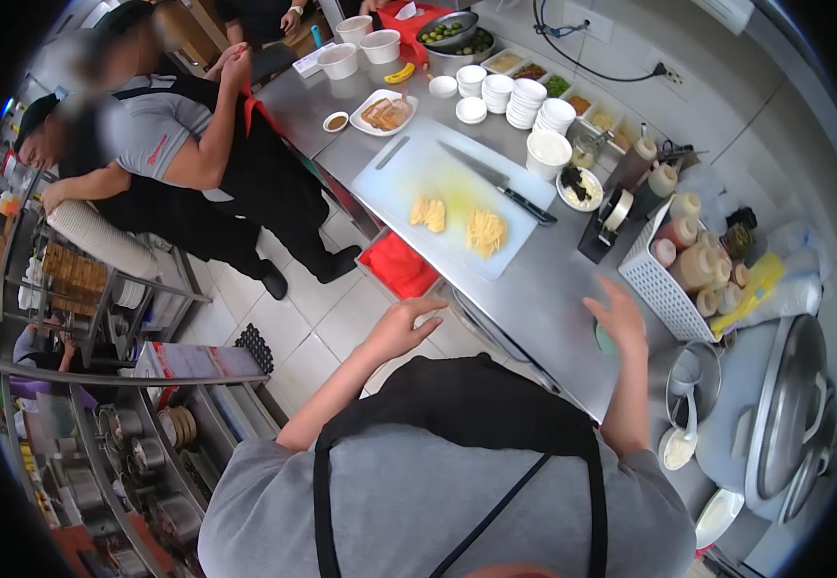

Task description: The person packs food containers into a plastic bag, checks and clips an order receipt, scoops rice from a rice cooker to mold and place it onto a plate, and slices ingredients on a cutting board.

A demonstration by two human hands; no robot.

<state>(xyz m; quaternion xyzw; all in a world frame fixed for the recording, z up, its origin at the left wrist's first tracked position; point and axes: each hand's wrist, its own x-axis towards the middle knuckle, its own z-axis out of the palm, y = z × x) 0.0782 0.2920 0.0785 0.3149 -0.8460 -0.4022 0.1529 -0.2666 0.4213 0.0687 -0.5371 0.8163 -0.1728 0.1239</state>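
Note:
My left hand [406, 326] hovers off the counter's front edge with fingers apart, holding nothing. Over the steel counter [544, 289], my right hand [619, 316] is also open and bare; a small green item [604, 337] shows partly beside it. Ahead of both lies a white cutting board [404, 183]. On it are a pile of thin pale-yellow strips [486, 233] and a smaller group of pale-yellow slices [427, 214]. A black-handled kitchen knife [515, 195] lies across the board's right side, its handle end passing the board's edge.
A white basket of squeeze bottles [664, 279] and a tape dispenser [611, 223] stand at right. Stacked white cups [524, 101] and a plate of bread-like slices [386, 113] are behind the board. Below the counter's edge is a red-lined bin [399, 267]. Co-workers [178, 144] stand at left.

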